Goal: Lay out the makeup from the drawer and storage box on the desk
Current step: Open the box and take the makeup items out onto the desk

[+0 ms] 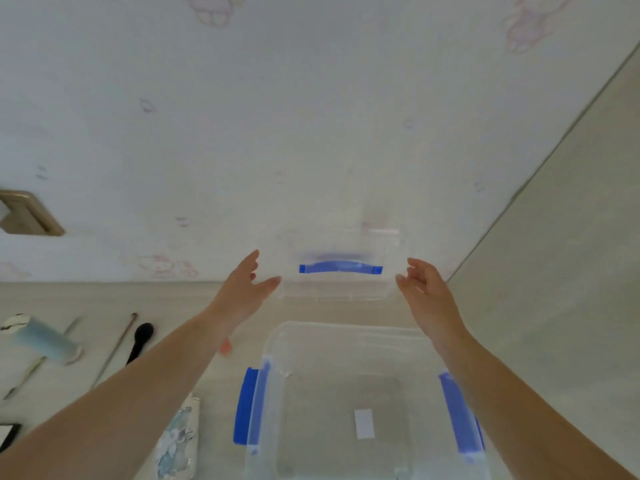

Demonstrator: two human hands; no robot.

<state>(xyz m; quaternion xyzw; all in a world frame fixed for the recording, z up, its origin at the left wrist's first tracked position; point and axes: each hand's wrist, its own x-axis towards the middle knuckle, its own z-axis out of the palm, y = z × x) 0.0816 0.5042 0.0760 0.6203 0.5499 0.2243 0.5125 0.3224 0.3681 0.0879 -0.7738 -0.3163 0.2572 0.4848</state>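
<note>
A clear storage box (pixel 349 332) with blue side latches (pixel 246 407) stands on the desk in front of me; only a white label shows on its bottom. Its clear lid (pixel 341 289), with a blue handle (pixel 341 268), stands upright against the wall behind the box. My left hand (pixel 247 289) is at the lid's left edge, fingers spread, thumb tip by the rim. My right hand (pixel 424 289) is at the lid's right edge, fingers loosely bent and near the rim. I cannot tell whether either hand touches the lid.
Makeup lies on the desk to the left: a pale blue bottle (pixel 45 341), a black brush (pixel 140 341), a thin stick (pixel 116 348), a patterned case (pixel 178 441), a black item (pixel 8 436). A wall socket (pixel 27 213) sits upper left. A grey panel (pixel 571 271) bounds the right.
</note>
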